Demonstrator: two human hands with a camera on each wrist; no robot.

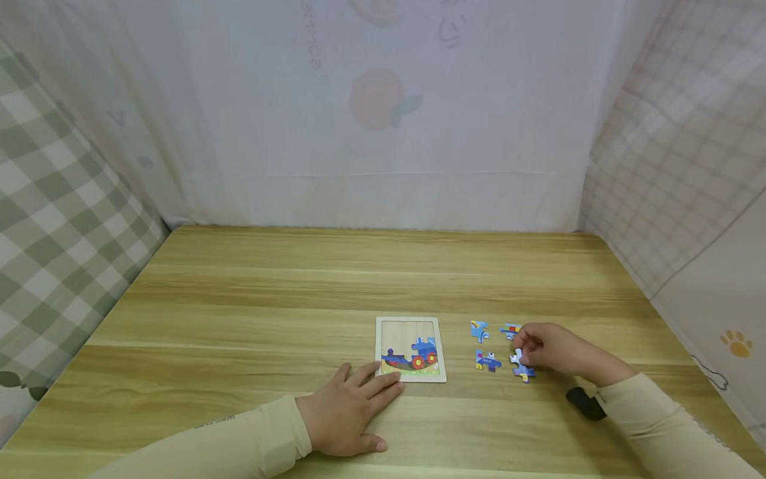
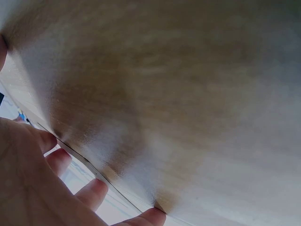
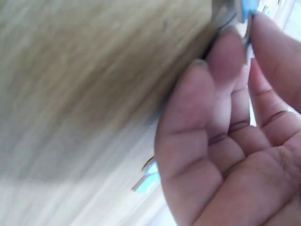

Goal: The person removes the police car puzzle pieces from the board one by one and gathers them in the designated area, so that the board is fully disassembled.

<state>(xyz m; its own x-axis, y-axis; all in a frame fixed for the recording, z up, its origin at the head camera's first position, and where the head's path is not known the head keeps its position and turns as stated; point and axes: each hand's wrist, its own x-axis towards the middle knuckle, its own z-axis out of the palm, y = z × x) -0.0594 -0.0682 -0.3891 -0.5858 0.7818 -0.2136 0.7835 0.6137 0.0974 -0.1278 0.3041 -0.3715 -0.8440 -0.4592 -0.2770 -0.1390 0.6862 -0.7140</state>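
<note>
A wooden puzzle board (image 1: 399, 332) lies on the table, its lower part filled with pieces of a blue train with red and yellow wheels. My left hand (image 1: 350, 414) lies spread on the tabletop, fingertips at the board's lower left corner. To the right of the board, my right hand (image 1: 553, 349) pinches a blue jigsaw piece (image 1: 522, 369) between thumb and fingers. The right wrist view shows the edge of that piece (image 3: 246, 10) at the fingertips. Close by are three more jigsaw pieces: one upper left (image 1: 479, 330), one lower left (image 1: 487, 360), and one partly behind the hand (image 1: 509, 329).
The wood-grain table (image 1: 287, 286) reaches back to a pale printed cloth (image 1: 269, 133). Checked fabric (image 1: 54, 219) hangs at the left, and a grid-patterned cloth (image 1: 676, 153) at the right. A black object (image 1: 585, 404) shows under the right wrist.
</note>
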